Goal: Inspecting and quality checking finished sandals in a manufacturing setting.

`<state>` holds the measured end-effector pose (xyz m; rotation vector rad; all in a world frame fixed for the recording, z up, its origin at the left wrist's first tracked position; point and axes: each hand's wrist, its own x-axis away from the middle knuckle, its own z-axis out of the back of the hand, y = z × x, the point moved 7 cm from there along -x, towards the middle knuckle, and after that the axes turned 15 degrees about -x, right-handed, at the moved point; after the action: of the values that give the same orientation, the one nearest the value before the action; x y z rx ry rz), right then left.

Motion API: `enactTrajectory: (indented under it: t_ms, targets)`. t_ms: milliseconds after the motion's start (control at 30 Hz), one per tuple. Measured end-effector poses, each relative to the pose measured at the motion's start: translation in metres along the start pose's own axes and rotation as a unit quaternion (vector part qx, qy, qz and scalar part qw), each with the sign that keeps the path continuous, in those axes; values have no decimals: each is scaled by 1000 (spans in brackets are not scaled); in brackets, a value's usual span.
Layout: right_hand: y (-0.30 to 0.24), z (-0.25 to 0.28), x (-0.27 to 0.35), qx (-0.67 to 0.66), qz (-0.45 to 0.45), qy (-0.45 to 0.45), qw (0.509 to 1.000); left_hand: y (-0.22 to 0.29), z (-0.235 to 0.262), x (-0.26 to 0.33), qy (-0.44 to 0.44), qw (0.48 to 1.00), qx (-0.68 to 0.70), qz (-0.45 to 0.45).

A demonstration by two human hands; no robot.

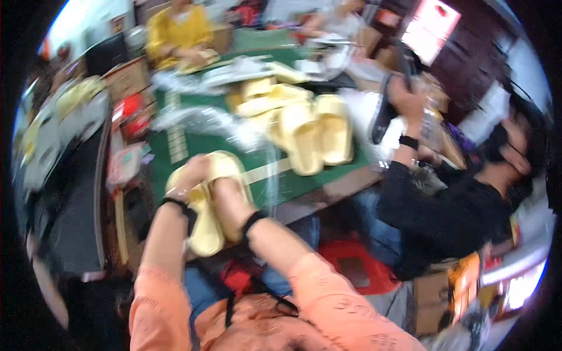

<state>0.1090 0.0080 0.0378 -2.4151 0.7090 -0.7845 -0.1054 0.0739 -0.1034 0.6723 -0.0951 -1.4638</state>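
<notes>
Close in front of me, over the near table edge, is a pair of pale yellow slippers side by side: a left slipper [206,229] and a right slipper [225,162]. My left hand [191,177] is closed around the front part of the left one. Into the opening of the right one reaches my right hand [228,196], gripping it with the fingers hidden under the upper. Motion smears both hands a little. Another yellow pair [301,137] lies on the green table [213,140], ahead and to the right of my hands.
Behind that pair more yellow slippers [266,96] are piled beside crumpled clear plastic [202,120]. At right a person in black [448,202] holds a dark slipper [383,114]. Across the table sits a person in yellow [178,35]. A dark surface [73,205] with pale slippers stands left.
</notes>
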Motion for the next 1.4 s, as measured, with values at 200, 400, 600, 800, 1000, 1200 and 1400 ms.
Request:
enactTrajectory:
  t_ms: [200, 400, 600, 800, 1000, 1200, 1400]
  targets:
    - [27, 105, -131, 49, 168, 28, 984, 20, -25, -32, -75, 980, 107, 152]
    - [12, 92, -66, 68, 63, 71, 993, 23, -27, -26, -96, 975, 40, 199]
    - [-72, 48, -37, 559, 264, 4, 786, 60, -4, -27, -63, 974, 69, 207]
    - [-76, -2, -99, 530, 399, -9, 748, 46, 3, 0, 90, 901, 324, 274]
    - [-40, 39, -156, 444, 260, -46, 856, 67, 22, 0, 158, 892, 314, 284]
    - [-34, 32, -141, 396, 324, -76, 856, 81, 31, 11, 174, 883, 321, 296]
    - [-31, 50, -155, 346, 329, -70, 876, 105, 46, 3, 181, 914, 265, 247]
